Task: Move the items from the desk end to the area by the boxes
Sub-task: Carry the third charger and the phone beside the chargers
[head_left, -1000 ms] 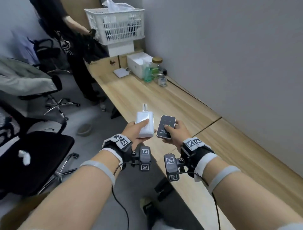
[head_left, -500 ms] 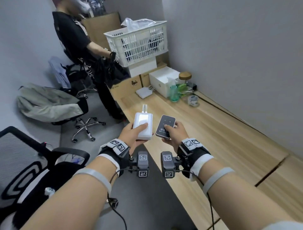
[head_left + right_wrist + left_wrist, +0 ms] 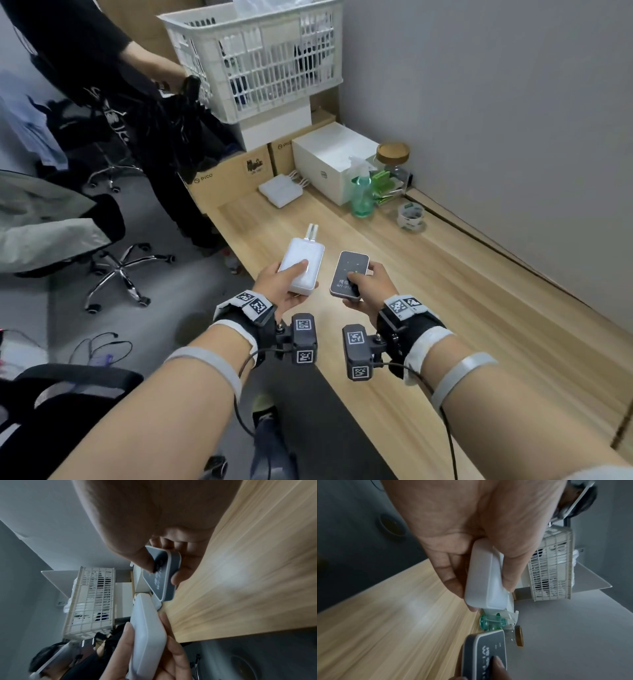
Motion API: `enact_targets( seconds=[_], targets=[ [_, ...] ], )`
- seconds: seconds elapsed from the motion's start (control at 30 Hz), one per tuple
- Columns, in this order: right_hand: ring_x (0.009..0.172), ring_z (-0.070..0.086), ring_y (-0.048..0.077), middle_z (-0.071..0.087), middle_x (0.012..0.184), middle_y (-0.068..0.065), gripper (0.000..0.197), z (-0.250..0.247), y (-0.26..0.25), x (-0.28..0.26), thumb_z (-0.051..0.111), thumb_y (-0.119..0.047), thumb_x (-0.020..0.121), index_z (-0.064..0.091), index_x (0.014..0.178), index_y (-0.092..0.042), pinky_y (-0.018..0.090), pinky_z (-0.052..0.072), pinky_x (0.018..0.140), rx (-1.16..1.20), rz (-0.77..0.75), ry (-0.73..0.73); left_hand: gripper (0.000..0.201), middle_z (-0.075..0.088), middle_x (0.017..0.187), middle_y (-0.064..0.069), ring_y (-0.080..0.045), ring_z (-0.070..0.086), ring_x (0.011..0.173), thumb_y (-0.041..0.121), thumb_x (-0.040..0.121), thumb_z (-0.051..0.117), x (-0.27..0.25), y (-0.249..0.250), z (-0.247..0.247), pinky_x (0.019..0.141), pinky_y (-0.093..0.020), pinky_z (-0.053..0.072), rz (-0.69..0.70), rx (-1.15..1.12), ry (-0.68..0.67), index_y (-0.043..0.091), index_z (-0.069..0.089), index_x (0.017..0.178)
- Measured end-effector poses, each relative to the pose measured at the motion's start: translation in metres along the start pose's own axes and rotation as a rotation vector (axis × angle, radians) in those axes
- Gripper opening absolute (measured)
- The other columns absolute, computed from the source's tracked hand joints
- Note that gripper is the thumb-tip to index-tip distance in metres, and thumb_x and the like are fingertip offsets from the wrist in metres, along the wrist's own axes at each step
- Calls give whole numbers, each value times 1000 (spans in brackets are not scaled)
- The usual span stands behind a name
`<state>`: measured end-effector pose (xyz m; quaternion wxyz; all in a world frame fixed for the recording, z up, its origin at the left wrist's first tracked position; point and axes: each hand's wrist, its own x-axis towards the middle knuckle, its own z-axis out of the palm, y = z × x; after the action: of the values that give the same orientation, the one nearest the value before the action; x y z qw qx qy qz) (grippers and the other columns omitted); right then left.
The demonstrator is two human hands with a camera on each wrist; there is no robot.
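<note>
Two items in our hands: left hand (image 3: 281, 286) grips the white rectangular plastic charger (image 3: 303, 265), right hand (image 3: 366, 289) the dark flat router (image 3: 349, 274). Both point lengthwise up-frame toward the brown cardboard boxes (image 3: 233, 174) across the wooden bench (image 3: 445, 274); left lies nearer.

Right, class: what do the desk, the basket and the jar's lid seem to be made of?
Desk: wood or wood-look laminate, matt, pale grain lines. Basket: white moulded plastic, open lattice walls. Jar's lid: probably cork or light wood, tan and dull.
</note>
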<state>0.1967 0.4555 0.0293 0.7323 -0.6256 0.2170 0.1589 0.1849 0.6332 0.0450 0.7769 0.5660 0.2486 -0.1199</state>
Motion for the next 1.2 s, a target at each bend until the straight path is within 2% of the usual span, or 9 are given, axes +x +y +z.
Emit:
enact_targets(
  seconds=[0.17,0.43,0.6,0.77,0.93,1.03,1.07,1.13,1.2],
  targets=[
    [68,64,25,61,101,13,44,51,-19,60,53,-3,91,41,132,-14,34,54,54,-51,47,145,43,66,120,-23,-37,71,98,11,88,69,92,37,-35,62,-33,58,-100,18,-103,9,51,128],
    [67,62,23,62,96,13,35,104,-32,127,53,-6,94,47,128,-10,32,51,54,-116,167,320,27,68,115,-23,-40,68,103,19,82,76,216,81,-79,55,-28,54,-202,191,-86,13,61,104],
    [72,64,23,65,100,14,31,111,-21,151,55,-9,94,51,125,-11,32,54,55,-132,233,393,23,66,102,-18,-31,64,76,22,87,72,264,88,-75,52,-30,53,-315,269,-97,11,60,104],
    [66,65,22,66,104,15,29,118,-12,197,59,-10,92,50,120,-12,34,58,54,-203,314,418,26,63,101,-24,-36,62,78,17,90,67,318,90,-63,57,-34,51,-369,369,-96,2,57,109],
    [56,62,21,64,83,11,11,131,-16,253,60,-9,92,53,100,-9,31,54,47,-258,354,370,27,59,96,-18,-31,61,73,8,92,64,361,100,-52,63,-36,52,-385,320,-17,7,51,116],
    [55,66,23,66,80,9,9,139,-21,284,62,-13,89,55,94,-12,31,56,43,-275,368,378,20,60,81,-16,-25,63,45,8,94,59,388,111,-44,52,-28,53,-370,453,34,7,48,111],
    [57,69,25,68,82,9,14,141,-23,295,62,-16,87,55,98,-13,34,58,45,-287,368,391,16,64,71,-16,-23,62,40,7,94,57,395,115,-41,55,-28,54,-372,471,44,5,47,107],
    [62,72,30,71,86,11,16,143,-20,318,62,-22,83,54,96,-18,46,61,54,-330,361,404,22,68,61,-15,-28,66,57,7,87,61,419,115,-41,78,-34,56,-382,504,63,0,51,104],
    [69,72,31,71,89,11,11,147,-21,336,61,-24,80,53,88,-22,46,62,62,-363,340,419,41,70,88,-19,-31,68,83,9,65,66,435,116,-39,93,-45,55,-340,563,93,-1,55,103]
  ],
)
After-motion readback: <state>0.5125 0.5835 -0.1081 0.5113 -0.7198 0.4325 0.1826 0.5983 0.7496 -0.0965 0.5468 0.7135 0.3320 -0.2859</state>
